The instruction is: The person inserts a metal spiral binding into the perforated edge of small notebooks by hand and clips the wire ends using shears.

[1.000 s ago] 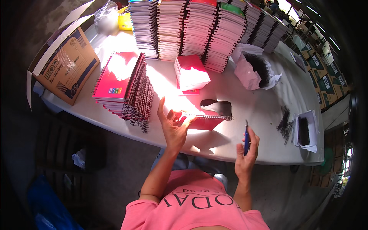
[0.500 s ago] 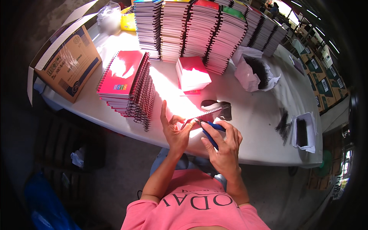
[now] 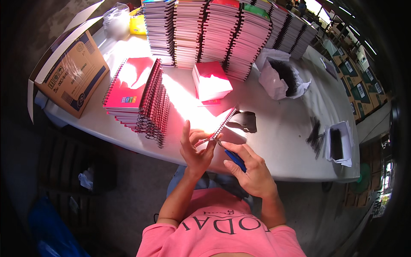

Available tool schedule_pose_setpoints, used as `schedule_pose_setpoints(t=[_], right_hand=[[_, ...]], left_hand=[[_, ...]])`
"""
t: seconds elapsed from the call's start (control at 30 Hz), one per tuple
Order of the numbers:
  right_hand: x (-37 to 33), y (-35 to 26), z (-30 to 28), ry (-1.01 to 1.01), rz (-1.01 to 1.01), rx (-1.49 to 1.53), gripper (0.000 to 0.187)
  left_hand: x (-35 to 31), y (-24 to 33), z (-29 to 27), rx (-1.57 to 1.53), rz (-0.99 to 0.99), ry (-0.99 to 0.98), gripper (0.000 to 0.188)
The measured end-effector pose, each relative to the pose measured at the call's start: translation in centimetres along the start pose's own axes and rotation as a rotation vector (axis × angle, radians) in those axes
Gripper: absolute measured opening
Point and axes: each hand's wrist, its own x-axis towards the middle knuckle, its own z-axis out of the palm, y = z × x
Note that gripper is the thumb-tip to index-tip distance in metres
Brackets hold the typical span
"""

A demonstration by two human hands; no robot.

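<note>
My left hand [image 3: 197, 150] grips a spiral notebook [image 3: 224, 121] by its near end, thumb and fingers on it and the index finger raised. The notebook is held on edge, its dark coil running away from me and slightly right. Blue-handled pliers [image 3: 235, 160] lie in my right hand [image 3: 253, 172], fingers wrapped round the handles. Their jaws meet the coil's near end beside my left thumb; whether they bite on the wire is too small to tell. Just beyond the notebook lies a black object [image 3: 246, 121] whose kind I cannot make out.
Left stands a stack of red coil-bound notebooks [image 3: 128, 88], beside an open cardboard box [image 3: 75, 75]. A shorter red-topped stack [image 3: 212, 81] sits ahead. Tall notebook stacks [image 3: 220, 36] line the back. Black coils fill a white bag [image 3: 284, 77] and a small white box [image 3: 337, 143] at right.
The notebook has swung so its coil points more away from me. My right hand has turned with the pliers, whose handles now sit closer together in the palm.
</note>
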Motion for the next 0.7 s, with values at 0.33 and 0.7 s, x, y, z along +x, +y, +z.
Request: schedule_pose_setpoints(t=[0.33,0.7], right_hand=[[-1.2,5.4,0.5,0.263,0.036,-0.005,0.039],[0.9,6.4,0.8,0.397,-0.172,0.505,0.065]], left_hand=[[1.1,0.7,0.0,-0.267,-0.351,0.182,0.094],[3.8,5.6,-2.2,-0.597,-0.342,0.156,0.067]])
